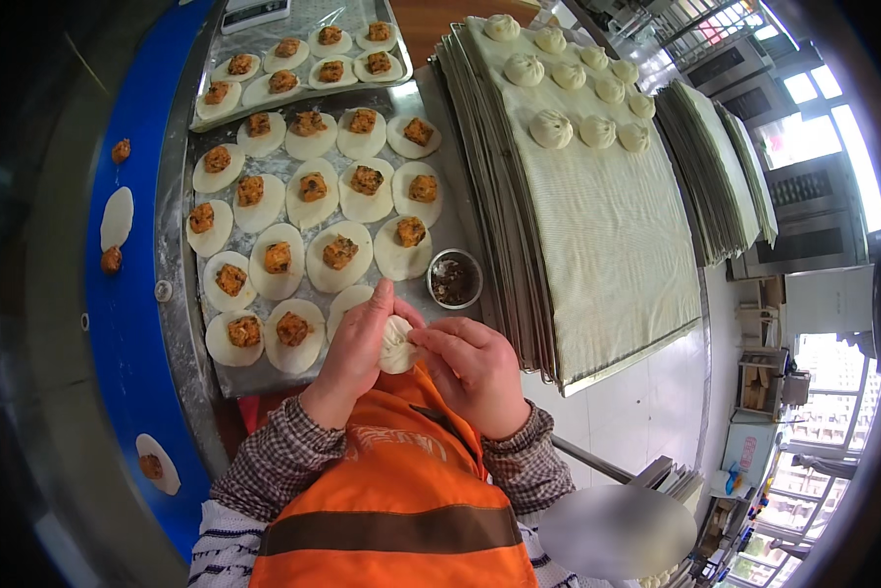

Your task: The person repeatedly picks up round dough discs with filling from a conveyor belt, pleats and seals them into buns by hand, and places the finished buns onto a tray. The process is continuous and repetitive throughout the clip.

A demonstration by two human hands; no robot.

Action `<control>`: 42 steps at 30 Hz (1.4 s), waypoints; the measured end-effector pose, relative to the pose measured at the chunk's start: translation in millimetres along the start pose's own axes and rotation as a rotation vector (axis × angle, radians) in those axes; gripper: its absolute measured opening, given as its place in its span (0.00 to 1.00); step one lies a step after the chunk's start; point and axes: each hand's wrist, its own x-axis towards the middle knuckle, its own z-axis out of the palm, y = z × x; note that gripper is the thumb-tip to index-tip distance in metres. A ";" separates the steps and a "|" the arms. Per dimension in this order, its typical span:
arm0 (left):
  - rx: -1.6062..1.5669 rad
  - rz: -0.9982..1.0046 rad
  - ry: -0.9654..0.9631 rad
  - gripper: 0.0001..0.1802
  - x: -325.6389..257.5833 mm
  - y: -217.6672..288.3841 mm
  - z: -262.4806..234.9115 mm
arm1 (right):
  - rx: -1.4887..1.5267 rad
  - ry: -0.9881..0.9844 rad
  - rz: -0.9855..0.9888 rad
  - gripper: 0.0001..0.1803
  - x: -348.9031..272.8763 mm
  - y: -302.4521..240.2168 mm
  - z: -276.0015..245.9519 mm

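At lower centre, the left hand (354, 355) and right hand (472, 370) both close their grip on a half-pleated dough bun (396, 345) below the filled wrappers (339, 257).

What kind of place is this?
Probably a commercial kitchen making buns: rows of dough rounds topped with filling on a metal table, finished buns on stacked trays, and ovens behind.

My left hand (354, 355) cups a half-pleated bun (397, 345). My right hand (475, 370) pinches its folds. Filled dough rounds (339, 257) lie just ahead.
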 end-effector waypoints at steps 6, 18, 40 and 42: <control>-0.031 -0.052 -0.056 0.32 -13.4 6.6 1.8 | -0.084 0.016 -0.203 0.12 -3.5 -1.3 0.9; -0.142 0.265 -0.267 0.31 -26.0 18.1 31.9 | 0.118 0.036 0.099 0.38 -23.5 -34.3 -31.3; -0.146 0.136 0.236 0.34 -12.9 33.7 9.8 | -0.033 0.438 0.573 0.24 118.9 288.1 -328.7; -0.118 0.166 0.306 0.35 -17.1 34.2 -4.0 | -0.051 0.401 0.608 0.24 135.7 317.4 -326.6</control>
